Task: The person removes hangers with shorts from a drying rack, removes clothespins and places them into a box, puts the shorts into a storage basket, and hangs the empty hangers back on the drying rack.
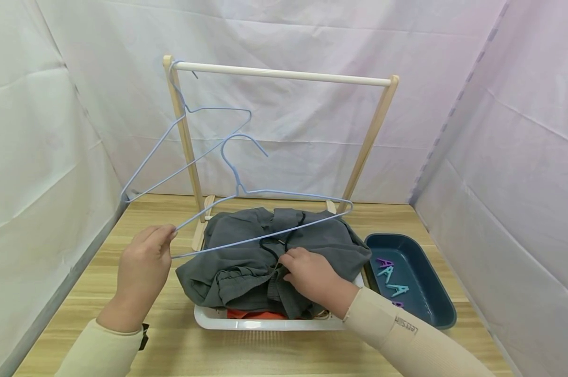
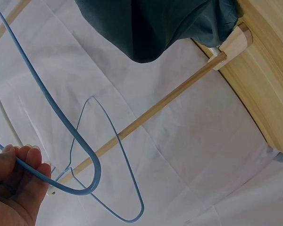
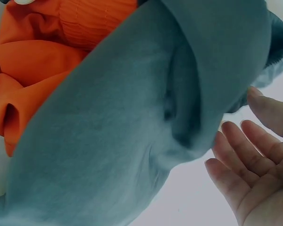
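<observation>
My left hand (image 1: 144,264) pinches one lower corner of a light-blue wire clothes hanger (image 1: 265,238), held tilted above a dark grey garment (image 1: 246,233). In the left wrist view, the thumb and fingertips meet on the hanger's wire (image 2: 61,188). The garment, which has a black drawcord, lies bunched on a white basket (image 1: 265,324). My right hand (image 1: 312,275) is at the garment's front edge; the right wrist view shows its fingers (image 3: 240,136) loosely bent and spread, close beside the grey cloth (image 3: 108,117). An orange garment (image 3: 33,70) lies partly hidden underneath.
Behind the basket stands a wooden rack with a white rail (image 1: 284,74). A second blue hanger (image 1: 156,146) hangs at its left end. To the right, a dark blue tray (image 1: 432,293) holds several purple and teal clips (image 1: 397,289). White cloth walls surround the wooden table (image 1: 95,272).
</observation>
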Demonstrator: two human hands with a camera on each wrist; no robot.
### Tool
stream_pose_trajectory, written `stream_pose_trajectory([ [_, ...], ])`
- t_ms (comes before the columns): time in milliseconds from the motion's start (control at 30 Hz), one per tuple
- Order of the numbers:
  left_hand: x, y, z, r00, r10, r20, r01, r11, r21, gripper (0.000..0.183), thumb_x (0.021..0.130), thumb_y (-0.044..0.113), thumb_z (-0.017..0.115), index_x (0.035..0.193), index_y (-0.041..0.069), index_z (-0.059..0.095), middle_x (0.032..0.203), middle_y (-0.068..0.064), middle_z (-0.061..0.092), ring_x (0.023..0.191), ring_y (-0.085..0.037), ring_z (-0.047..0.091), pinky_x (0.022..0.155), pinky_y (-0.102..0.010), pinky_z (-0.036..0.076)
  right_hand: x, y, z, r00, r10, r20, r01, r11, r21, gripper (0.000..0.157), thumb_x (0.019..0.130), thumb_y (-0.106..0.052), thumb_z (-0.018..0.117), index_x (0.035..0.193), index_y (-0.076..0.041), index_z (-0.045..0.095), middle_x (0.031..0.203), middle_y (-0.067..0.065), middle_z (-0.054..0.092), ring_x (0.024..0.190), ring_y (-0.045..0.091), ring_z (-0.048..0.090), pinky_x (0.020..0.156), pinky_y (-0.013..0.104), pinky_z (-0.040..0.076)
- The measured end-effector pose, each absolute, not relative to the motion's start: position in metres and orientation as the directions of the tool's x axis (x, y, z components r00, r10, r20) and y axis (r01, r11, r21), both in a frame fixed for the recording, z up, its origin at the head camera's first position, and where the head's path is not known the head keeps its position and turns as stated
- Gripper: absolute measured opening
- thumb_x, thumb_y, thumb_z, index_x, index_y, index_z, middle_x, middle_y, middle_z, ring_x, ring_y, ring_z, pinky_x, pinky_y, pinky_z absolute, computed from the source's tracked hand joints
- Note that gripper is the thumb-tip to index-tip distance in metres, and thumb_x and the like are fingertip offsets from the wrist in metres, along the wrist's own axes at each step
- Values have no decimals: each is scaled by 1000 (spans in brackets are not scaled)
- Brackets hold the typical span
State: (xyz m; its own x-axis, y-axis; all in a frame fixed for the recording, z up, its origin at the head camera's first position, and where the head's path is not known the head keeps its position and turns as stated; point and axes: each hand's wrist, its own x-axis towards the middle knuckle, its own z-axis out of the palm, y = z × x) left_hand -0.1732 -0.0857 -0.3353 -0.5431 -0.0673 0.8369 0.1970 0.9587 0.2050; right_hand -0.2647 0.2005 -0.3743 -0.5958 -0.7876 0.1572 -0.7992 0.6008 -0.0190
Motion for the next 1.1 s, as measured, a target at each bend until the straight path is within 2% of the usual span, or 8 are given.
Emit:
stream_pose_trajectory([
  [200, -173, -85, -334, -546, -75, 835, 194, 958, 212, 13, 77, -15, 70, 87, -8, 68, 79, -20, 67, 69, -37, 65, 58, -48, 54, -263, 213, -370, -621, -750, 228, -781, 616, -100, 30, 84, -18, 75, 111, -10, 66, 105, 3, 65, 97, 19, 62, 73, 33, 55],
  [400, -173, -84, -332, -537, -84, 839, 194, 956, 220, 12, 77, -16, 69, 87, -9, 68, 78, -20, 67, 68, -37, 64, 58, -48, 54, -261, 226, -368, -653, -695, 301, -755, 632, -176, 30, 83, -18, 76, 111, -9, 66, 109, 4, 66, 102, 21, 63, 79, 36, 55],
  [567, -173, -83, -331, -533, -88, 841, 190, 956, 221, 12, 77, -16, 68, 86, -9, 68, 77, -20, 67, 68, -38, 64, 58, -48, 54, -257, 236, -365, -704, -645, 296, -708, 671, -222, 33, 84, -18, 76, 114, -10, 66, 114, 5, 66, 107, 23, 62, 82, 39, 55],
  [833, -174, -83, -330, -539, -92, 837, 181, 958, 222, 10, 78, -14, 69, 87, -9, 68, 77, -20, 67, 68, -38, 64, 58, -48, 54, -253, 256, -361, -748, -574, 334, -656, 715, -239, 34, 83, -18, 77, 114, -11, 66, 113, 6, 66, 107, 25, 62, 86, 43, 54],
  [1100, -176, -83, -330, -532, -96, 841, 178, 959, 222, 9, 79, -13, 69, 86, -10, 68, 76, -21, 66, 67, -38, 64, 57, -48, 53, -252, 280, -365, -811, -474, 343, -568, 777, -270, 35, 82, -14, 77, 114, -10, 66, 114, 9, 66, 107, 28, 63, 84, 46, 54],
])
